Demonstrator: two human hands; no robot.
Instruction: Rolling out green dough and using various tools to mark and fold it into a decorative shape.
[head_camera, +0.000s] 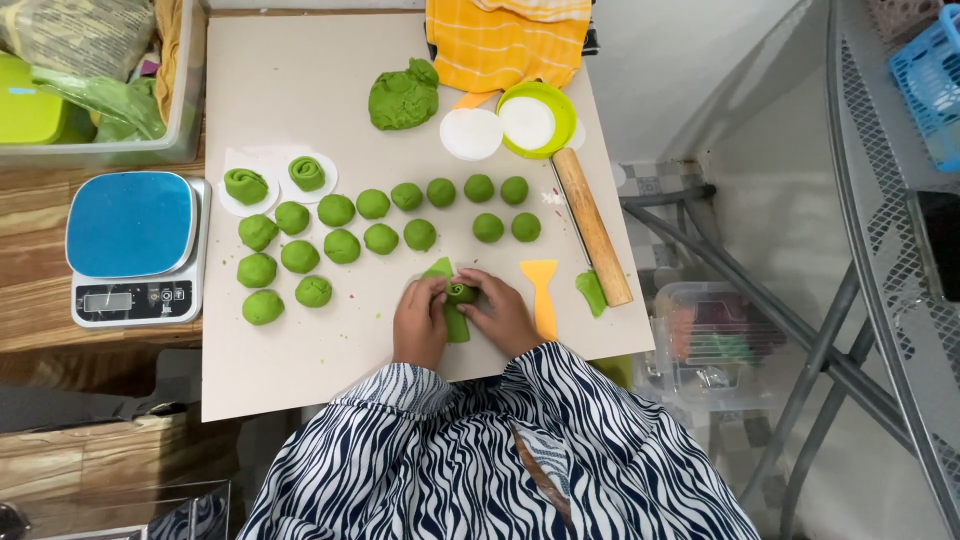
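Both hands meet on a flat strip of green dough (457, 322) that is partly rolled into a coil at its far end. My left hand (420, 322) holds the coil's left side and my right hand (503, 314) its right side, fingertips pinching the roll. The strip lies on a beige work board (300, 100). Several green dough balls (341, 246) sit in rows beyond and to the left of my hands. Two finished green rolls (307, 173) rest on white paper rounds at the upper left.
A wooden rolling pin (592, 226), a yellow scraper (541, 293) and a small dough scrap (591, 292) lie right of my hands. A large dough lump (404, 96), white paper rounds (471, 133), a green-rimmed bowl (538, 120) and an orange cloth (505, 40) sit farther back. A blue-topped scale (134, 246) stands left.
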